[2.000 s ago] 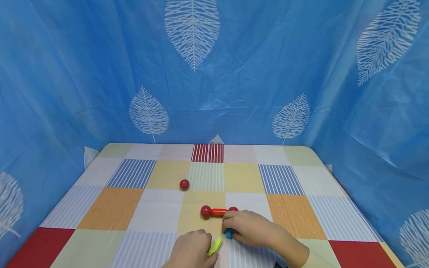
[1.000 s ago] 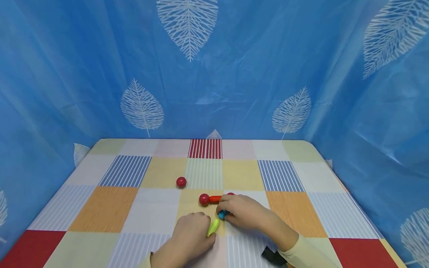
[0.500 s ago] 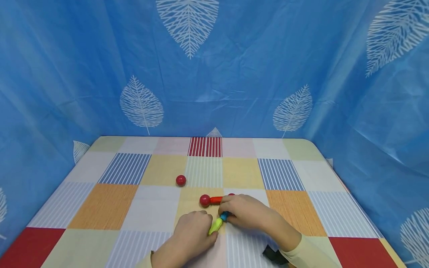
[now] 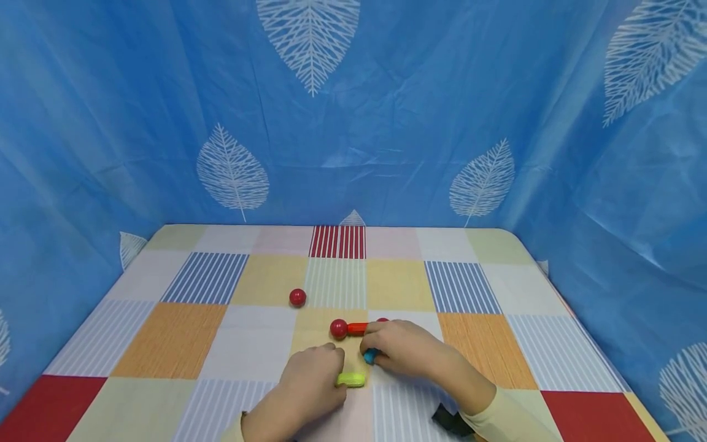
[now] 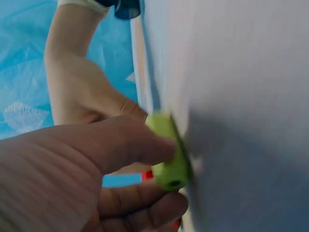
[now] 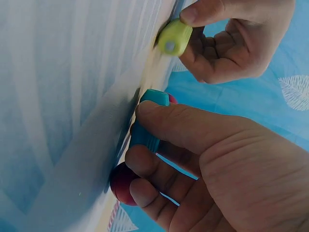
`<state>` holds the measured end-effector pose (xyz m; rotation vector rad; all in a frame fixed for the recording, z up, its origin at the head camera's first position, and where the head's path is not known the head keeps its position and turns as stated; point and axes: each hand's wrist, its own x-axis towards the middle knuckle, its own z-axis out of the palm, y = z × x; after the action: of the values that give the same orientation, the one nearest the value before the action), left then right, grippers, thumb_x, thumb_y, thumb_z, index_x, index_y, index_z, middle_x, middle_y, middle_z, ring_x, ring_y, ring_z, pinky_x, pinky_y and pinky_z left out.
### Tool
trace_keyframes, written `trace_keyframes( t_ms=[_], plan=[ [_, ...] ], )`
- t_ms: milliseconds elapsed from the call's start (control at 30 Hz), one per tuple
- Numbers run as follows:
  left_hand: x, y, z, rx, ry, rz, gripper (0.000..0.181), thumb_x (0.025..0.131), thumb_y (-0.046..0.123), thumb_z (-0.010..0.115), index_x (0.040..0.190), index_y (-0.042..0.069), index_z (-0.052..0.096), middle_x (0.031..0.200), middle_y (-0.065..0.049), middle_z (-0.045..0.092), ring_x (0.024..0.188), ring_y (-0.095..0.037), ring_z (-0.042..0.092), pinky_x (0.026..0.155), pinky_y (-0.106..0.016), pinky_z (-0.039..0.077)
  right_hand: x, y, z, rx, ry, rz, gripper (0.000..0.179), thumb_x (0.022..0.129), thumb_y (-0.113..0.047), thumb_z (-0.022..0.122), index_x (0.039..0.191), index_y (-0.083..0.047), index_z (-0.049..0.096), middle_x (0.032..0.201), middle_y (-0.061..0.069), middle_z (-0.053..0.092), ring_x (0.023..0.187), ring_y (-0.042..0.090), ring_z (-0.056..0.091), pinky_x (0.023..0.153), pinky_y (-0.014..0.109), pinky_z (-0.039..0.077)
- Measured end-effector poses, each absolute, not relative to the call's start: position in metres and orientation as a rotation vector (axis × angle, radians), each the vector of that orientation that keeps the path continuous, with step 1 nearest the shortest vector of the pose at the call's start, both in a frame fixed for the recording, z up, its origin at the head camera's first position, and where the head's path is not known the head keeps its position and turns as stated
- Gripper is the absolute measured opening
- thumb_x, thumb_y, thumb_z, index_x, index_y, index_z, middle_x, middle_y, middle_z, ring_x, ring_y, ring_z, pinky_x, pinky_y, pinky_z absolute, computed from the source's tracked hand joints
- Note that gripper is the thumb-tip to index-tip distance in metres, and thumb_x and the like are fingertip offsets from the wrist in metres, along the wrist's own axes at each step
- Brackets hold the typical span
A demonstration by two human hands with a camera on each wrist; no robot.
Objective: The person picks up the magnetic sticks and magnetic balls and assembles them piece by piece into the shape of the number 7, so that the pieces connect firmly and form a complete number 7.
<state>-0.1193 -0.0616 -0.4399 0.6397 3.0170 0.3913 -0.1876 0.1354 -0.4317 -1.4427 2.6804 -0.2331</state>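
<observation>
My left hand (image 4: 313, 380) pinches a short yellow-green rod (image 4: 351, 380), thumb against fingers, just over the cloth. In the right wrist view a silvery round spot shows on the end of this yellow-green rod (image 6: 170, 46). My right hand (image 4: 405, 347) pinches a short blue rod (image 6: 145, 133) near the tabletop, its fingers hiding part of it. The two rods are apart. Beyond the right hand lies a red rod (image 4: 357, 329), a red ball (image 4: 339, 328) at its left end and another red ball (image 4: 383, 320) at its right, partly covered by that hand.
A loose red ball (image 4: 297, 298) sits farther back on the patchwork tablecloth (image 4: 248, 337). A black band (image 4: 450, 420) is at the right wrist. Blue curtains (image 4: 353, 153) with white leaf prints stand behind the table and on both sides.
The yellow-green rod was slanted with its tip at the blue rod half a second ago. Now it lies crosswise and apart, and my left hand has shifted slightly left. The right hand has barely moved.
</observation>
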Motion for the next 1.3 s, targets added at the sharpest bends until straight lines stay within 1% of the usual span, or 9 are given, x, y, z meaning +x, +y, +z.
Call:
trace_keyframes(
  t_ms=[100, 300, 467, 567, 700, 800, 933, 1033, 1300],
  plan=[
    [-0.120, -0.067, -0.438, 0.714, 3.007, 0.418, 0.026, 0.066, 0.012, 0.079, 0.067, 0.018, 0.054, 0.064, 0.010, 0.043, 0.053, -0.007, 0.041, 0.046, -0.027, 0.036, -0.186, 0.136, -0.432, -1.443, 2.681, -0.242, 0.010, 0.086, -0.015, 0.075, 0.095, -0.019, 0.073, 0.094, -0.012, 0.062, 0.086, 0.000, 0.056, 0.080, 0.023, 0.050],
    [-0.122, -0.071, -0.436, 0.812, 2.999, 0.456, 0.028, 0.064, 0.002, 0.080, 0.068, 0.020, 0.058, 0.065, 0.013, 0.045, 0.056, -0.005, 0.041, 0.050, -0.025, 0.036, -0.186, 0.136, -0.433, -1.438, 2.683, -0.236, 0.010, 0.086, -0.015, 0.075, 0.094, -0.020, 0.073, 0.094, -0.013, 0.061, 0.085, -0.001, 0.055, 0.080, 0.022, 0.050],
    [-0.122, -0.069, -0.433, 0.747, 3.018, 0.471, 0.024, 0.068, 0.004, 0.079, 0.083, 0.015, 0.063, 0.073, 0.009, 0.056, 0.058, -0.006, 0.046, 0.051, -0.026, 0.040, -0.186, 0.137, -0.434, -1.435, 2.678, -0.226, 0.010, 0.086, -0.017, 0.075, 0.094, -0.022, 0.073, 0.095, -0.014, 0.061, 0.088, -0.001, 0.056, 0.080, 0.024, 0.050],
    [-0.119, -0.066, -0.432, 0.671, 3.040, 0.475, 0.024, 0.071, 0.007, 0.076, 0.091, 0.012, 0.064, 0.077, 0.006, 0.058, 0.058, -0.007, 0.047, 0.050, -0.027, 0.042, -0.186, 0.138, -0.434, -1.439, 2.683, -0.226, 0.009, 0.086, -0.017, 0.075, 0.094, -0.021, 0.073, 0.095, -0.014, 0.061, 0.087, -0.001, 0.056, 0.080, 0.024, 0.050],
    [-0.112, -0.061, -0.432, 0.560, 3.053, 0.472, 0.021, 0.075, 0.019, 0.074, 0.089, 0.010, 0.061, 0.068, 0.006, 0.053, 0.054, -0.009, 0.047, 0.046, -0.030, 0.040, -0.186, 0.138, -0.434, -1.449, 2.684, -0.224, 0.009, 0.086, -0.017, 0.075, 0.094, -0.021, 0.073, 0.095, -0.014, 0.062, 0.086, -0.001, 0.055, 0.080, 0.023, 0.050],
    [-0.106, -0.055, -0.434, 0.427, 3.068, 0.439, 0.034, 0.082, 0.038, 0.071, 0.087, 0.006, 0.061, 0.062, 0.002, 0.052, 0.053, -0.015, 0.052, 0.045, -0.036, 0.042, -0.186, 0.138, -0.434, -1.454, 2.684, -0.224, 0.009, 0.086, -0.017, 0.075, 0.094, -0.021, 0.073, 0.095, -0.014, 0.062, 0.086, -0.001, 0.055, 0.080, 0.023, 0.050],
    [-0.103, -0.049, -0.438, 0.279, 3.040, 0.377, 0.046, 0.083, 0.054, 0.066, 0.069, 0.011, 0.057, 0.055, 0.000, 0.048, 0.051, -0.018, 0.050, 0.045, -0.038, 0.041, -0.185, 0.137, -0.435, -1.461, 2.686, -0.216, 0.009, 0.086, -0.018, 0.075, 0.093, -0.022, 0.073, 0.094, -0.014, 0.061, 0.085, -0.001, 0.055, 0.079, 0.023, 0.050],
    [-0.101, -0.047, -0.441, 0.258, 3.010, 0.378, 0.048, 0.083, 0.054, 0.066, 0.058, 0.017, 0.049, 0.051, 0.004, 0.043, 0.047, -0.015, 0.043, 0.044, -0.035, 0.037, -0.184, 0.137, -0.436, -1.473, 2.683, -0.205, 0.008, 0.086, -0.018, 0.075, 0.094, -0.022, 0.073, 0.093, -0.014, 0.061, 0.085, -0.002, 0.055, 0.079, 0.022, 0.050],
    [-0.104, -0.045, -0.443, 0.323, 3.024, 0.490, 0.044, 0.081, 0.047, 0.071, 0.056, 0.019, 0.047, 0.050, 0.006, 0.040, 0.044, -0.012, 0.040, 0.041, -0.031, 0.033, -0.184, 0.138, -0.435, -1.462, 2.701, -0.187, 0.011, 0.085, -0.018, 0.076, 0.094, -0.023, 0.073, 0.093, -0.014, 0.061, 0.084, -0.001, 0.055, 0.079, 0.024, 0.050]
  ],
)
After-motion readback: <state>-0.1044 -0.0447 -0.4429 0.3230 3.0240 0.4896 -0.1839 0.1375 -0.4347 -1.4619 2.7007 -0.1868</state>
